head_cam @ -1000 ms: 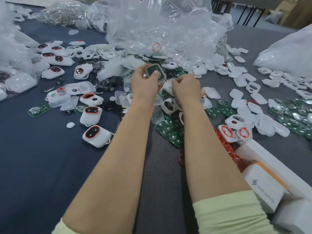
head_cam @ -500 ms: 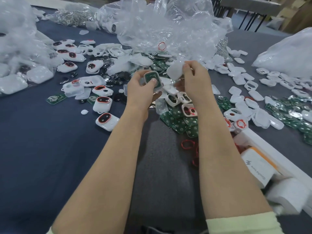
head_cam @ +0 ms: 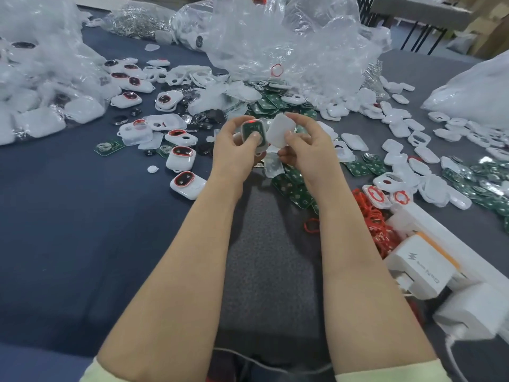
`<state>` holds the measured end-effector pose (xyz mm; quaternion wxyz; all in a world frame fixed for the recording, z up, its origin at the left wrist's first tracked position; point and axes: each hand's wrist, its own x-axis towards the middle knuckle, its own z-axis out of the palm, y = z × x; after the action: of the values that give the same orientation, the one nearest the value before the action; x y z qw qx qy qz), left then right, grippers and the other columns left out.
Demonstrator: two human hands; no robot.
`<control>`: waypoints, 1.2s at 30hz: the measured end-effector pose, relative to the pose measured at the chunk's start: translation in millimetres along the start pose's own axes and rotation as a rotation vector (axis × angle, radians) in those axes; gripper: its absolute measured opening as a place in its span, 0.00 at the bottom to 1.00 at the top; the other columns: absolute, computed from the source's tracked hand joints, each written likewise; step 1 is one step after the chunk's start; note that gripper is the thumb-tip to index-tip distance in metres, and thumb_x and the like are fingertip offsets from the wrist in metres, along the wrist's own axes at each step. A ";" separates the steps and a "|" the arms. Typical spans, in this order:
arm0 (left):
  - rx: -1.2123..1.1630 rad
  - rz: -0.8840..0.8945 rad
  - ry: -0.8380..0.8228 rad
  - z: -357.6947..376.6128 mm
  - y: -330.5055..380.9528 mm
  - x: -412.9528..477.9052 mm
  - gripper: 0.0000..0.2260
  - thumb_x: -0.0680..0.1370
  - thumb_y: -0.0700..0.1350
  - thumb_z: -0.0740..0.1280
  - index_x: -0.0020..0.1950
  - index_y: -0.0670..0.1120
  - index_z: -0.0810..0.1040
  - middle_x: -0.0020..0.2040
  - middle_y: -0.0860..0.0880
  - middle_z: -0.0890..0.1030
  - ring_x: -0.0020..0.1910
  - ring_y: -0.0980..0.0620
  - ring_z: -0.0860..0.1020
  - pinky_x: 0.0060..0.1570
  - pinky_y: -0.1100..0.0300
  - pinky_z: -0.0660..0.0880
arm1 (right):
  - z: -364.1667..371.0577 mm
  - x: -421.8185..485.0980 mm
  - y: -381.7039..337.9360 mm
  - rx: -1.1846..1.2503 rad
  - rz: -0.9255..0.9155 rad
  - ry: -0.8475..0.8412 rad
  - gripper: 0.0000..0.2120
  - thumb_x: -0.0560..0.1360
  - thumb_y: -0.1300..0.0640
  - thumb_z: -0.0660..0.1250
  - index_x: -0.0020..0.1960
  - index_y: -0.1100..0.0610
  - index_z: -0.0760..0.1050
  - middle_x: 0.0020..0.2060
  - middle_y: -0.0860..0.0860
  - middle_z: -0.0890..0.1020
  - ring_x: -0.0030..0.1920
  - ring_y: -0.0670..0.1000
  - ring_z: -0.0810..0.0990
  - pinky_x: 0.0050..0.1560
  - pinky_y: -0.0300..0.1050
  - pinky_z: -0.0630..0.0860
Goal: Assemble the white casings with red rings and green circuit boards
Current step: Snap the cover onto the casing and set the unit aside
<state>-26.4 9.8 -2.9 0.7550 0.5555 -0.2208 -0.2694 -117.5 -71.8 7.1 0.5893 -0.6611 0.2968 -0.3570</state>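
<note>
Left hand has drawn back from the bag toward the person. Its grip is unchanged: the fingers are curled round the casing and the thumb presses on the green board seated in it. A red glint shows at the casing's far edge, but whether the ring sits flush cannot be told.

Right hand has left the bag's lower edge. It pinches a white cover between thumb and fingertips, tilted and just beside the casing, and the two are not yet mated.

Assessment: the step in hand is closing the casing. The cover's outline should be matched to the casing's before contact. The left thumb should hold the board down until one edge of the cover catches, then slide clear, and pressure should go evenly round the rim. A shifted board or pinched ring would likely stop it seating.

Spare rings lie right of the bag, nearer the person.
</note>
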 end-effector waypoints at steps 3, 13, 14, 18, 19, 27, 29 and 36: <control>0.003 0.023 0.000 -0.4 -1.2 1.6 0.10 0.78 0.32 0.62 0.54 0.46 0.74 0.41 0.48 0.79 0.40 0.51 0.79 0.42 0.59 0.79 | 1.1 0.2 2.2 -0.053 -0.024 0.008 0.12 0.78 0.64 0.63 0.57 0.51 0.73 0.39 0.52 0.80 0.31 0.45 0.78 0.38 0.39 0.78; -0.027 0.012 -0.036 1.6 -2.3 1.0 0.10 0.79 0.32 0.61 0.53 0.47 0.73 0.44 0.46 0.81 0.42 0.50 0.82 0.45 0.58 0.80 | 7.0 1.9 0.2 0.145 0.015 0.155 0.06 0.81 0.62 0.58 0.54 0.55 0.72 0.45 0.53 0.78 0.37 0.49 0.82 0.36 0.39 0.79; -0.055 -0.007 -0.047 2.0 -2.0 0.9 0.10 0.79 0.32 0.61 0.53 0.47 0.73 0.44 0.46 0.81 0.44 0.49 0.82 0.46 0.57 0.80 | 6.4 2.0 -0.3 0.144 0.017 0.179 0.07 0.81 0.62 0.58 0.55 0.56 0.72 0.45 0.53 0.77 0.35 0.47 0.81 0.36 0.38 0.78; -0.112 -0.065 -0.073 3.5 0.3 1.6 0.10 0.79 0.33 0.62 0.53 0.47 0.74 0.45 0.47 0.80 0.46 0.48 0.81 0.44 0.59 0.79 | 4.8 1.8 -0.7 0.043 -0.001 0.222 0.12 0.80 0.64 0.58 0.60 0.53 0.72 0.44 0.50 0.75 0.33 0.45 0.77 0.36 0.36 0.78; -0.127 -0.082 -0.080 3.7 0.9 1.7 0.10 0.79 0.33 0.61 0.54 0.46 0.73 0.45 0.46 0.80 0.45 0.49 0.81 0.43 0.60 0.79 | 4.4 0.9 -1.6 -0.002 -0.021 0.228 0.13 0.79 0.64 0.58 0.60 0.51 0.72 0.43 0.50 0.75 0.32 0.45 0.76 0.36 0.37 0.78; -0.211 -0.202 -0.072 6.6 2.7 2.4 0.08 0.83 0.38 0.55 0.57 0.44 0.72 0.55 0.41 0.79 0.49 0.46 0.80 0.43 0.59 0.80 | 1.5 -4.3 -4.7 -0.388 -0.085 0.241 0.12 0.75 0.63 0.59 0.47 0.51 0.79 0.43 0.48 0.80 0.47 0.54 0.81 0.52 0.53 0.78; -0.197 -0.188 -0.087 6.7 1.9 2.2 0.09 0.83 0.37 0.55 0.59 0.44 0.72 0.54 0.41 0.78 0.48 0.47 0.80 0.43 0.60 0.80 | 2.4 -3.9 -4.1 -0.415 -0.092 0.231 0.09 0.76 0.61 0.61 0.49 0.54 0.80 0.40 0.47 0.79 0.48 0.53 0.81 0.53 0.52 0.78; -0.145 -0.165 -0.100 7.3 0.8 2.8 0.11 0.81 0.34 0.56 0.58 0.45 0.73 0.48 0.46 0.78 0.41 0.53 0.79 0.40 0.62 0.80 | 8.9 -2.5 -0.8 -0.448 -0.134 0.171 0.07 0.76 0.54 0.68 0.49 0.56 0.80 0.44 0.50 0.82 0.46 0.47 0.77 0.50 0.38 0.72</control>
<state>-28.8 2.9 0.0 0.7566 0.5015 -0.1916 -0.3733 -111.6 -64.7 7.2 0.3759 -0.7608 0.3730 -0.3751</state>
